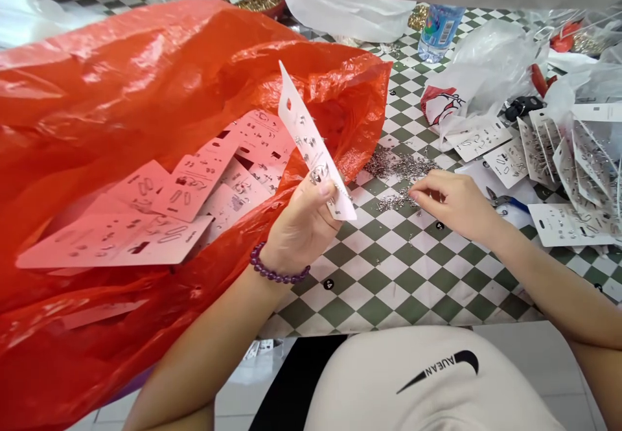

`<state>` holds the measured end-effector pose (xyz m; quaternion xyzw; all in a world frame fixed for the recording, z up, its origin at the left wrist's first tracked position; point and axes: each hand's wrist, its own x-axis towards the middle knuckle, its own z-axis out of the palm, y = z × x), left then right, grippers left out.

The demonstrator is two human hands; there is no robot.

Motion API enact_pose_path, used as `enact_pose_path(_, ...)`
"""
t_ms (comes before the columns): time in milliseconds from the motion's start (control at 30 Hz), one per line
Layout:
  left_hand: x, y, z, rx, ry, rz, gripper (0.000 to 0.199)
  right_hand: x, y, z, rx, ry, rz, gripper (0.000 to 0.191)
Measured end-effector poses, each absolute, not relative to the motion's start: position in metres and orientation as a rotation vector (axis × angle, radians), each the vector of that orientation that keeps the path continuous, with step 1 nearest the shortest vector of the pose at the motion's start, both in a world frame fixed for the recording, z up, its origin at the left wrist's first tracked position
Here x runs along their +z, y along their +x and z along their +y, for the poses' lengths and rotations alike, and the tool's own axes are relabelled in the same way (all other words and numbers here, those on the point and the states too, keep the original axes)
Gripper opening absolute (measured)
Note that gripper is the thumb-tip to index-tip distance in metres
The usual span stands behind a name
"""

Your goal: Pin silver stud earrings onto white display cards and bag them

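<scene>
My left hand [308, 227], with a purple bead bracelet [279, 270] at the wrist, grips a white earring card [307, 142] by its lower end. Small metal earrings are fixed on the card, which is tilted with its edge partly toward me. My right hand [449, 201] is at a pile of tiny silver pieces [403, 162] on the checkered tablecloth [383, 269]. Its thumb and forefinger are pinched together at the pile's edge; whatever lies between them is too small to make out. Left of the held card, several earring cards [187, 181] lie inside an open red plastic bag [160, 48].
More earring cards [576, 223] lean and lie at the right, with blue-handled pliers [508, 202] beside them. Behind stand a water bottle [440, 32] and crumpled clear plastic bags [500, 52]. A red bowl [276, 8] of gold pieces sits at the back.
</scene>
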<state>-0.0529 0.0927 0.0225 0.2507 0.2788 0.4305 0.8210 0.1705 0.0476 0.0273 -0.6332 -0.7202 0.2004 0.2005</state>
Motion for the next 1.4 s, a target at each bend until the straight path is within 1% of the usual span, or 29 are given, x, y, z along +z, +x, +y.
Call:
enact_pose_path(100, 0.023, -0.05, 0.091, 0.869, 0.456, 0.569, 0.034, 0.02, 0.173, 0.046, 0.556, -1.822, -2.168, 0.018)
enact_pose_path(233, 0.022, -0.048, 0.088, 0.843, 0.41, 0.557, 0.034, 0.018, 0.171, 0.047, 0.481, -1.873, -2.198, 0.019)
enact_pose_path(333, 0.022, -0.049, 0.088, 0.851, 0.396, 0.572, 0.036, 0.018, 0.17, 0.054, 0.397, -1.878, -2.276, 0.025)
enact_pose_path(400, 0.022, -0.049, 0.089, 0.856, 0.397, 0.587, 0.036, 0.018, 0.17, 0.061, 0.47, -1.857, -2.329, 0.022)
enact_pose_path(500, 0.022, -0.049, 0.09, 0.86, 0.397, 0.609, 0.036, 0.019, 0.171, 0.073, 0.683, -1.874, -2.257, 0.021)
enact_pose_path(600, 0.022, -0.048, 0.09, 0.856, 0.369, 0.631, 0.037, 0.021, 0.172, 0.085, 0.717, -1.911, -2.11, 0.019)
enact_pose_path(700, 0.021, -0.048, 0.089, 0.854, 0.345, 0.639, 0.037, 0.019, 0.17, 0.095, 0.632, -1.856, -2.119, 0.016)
enact_pose_path(900, 0.021, -0.047, 0.089, 0.845, 0.323, 0.64, 0.035, 0.009, 0.157, 0.106, 0.32, -1.814, -2.339, 0.02)
enact_pose_path(1233, 0.025, -0.045, 0.087, 0.817, 0.326, 0.62, 0.033, 0.009, 0.16, 0.113, -0.007, -1.748, -2.65, 0.022)
enact_pose_path(1400, 0.024, -0.045, 0.087, 0.811, 0.304, 0.624, 0.033, 0.007, 0.163, 0.114, -0.086, -1.647, -2.765, 0.025)
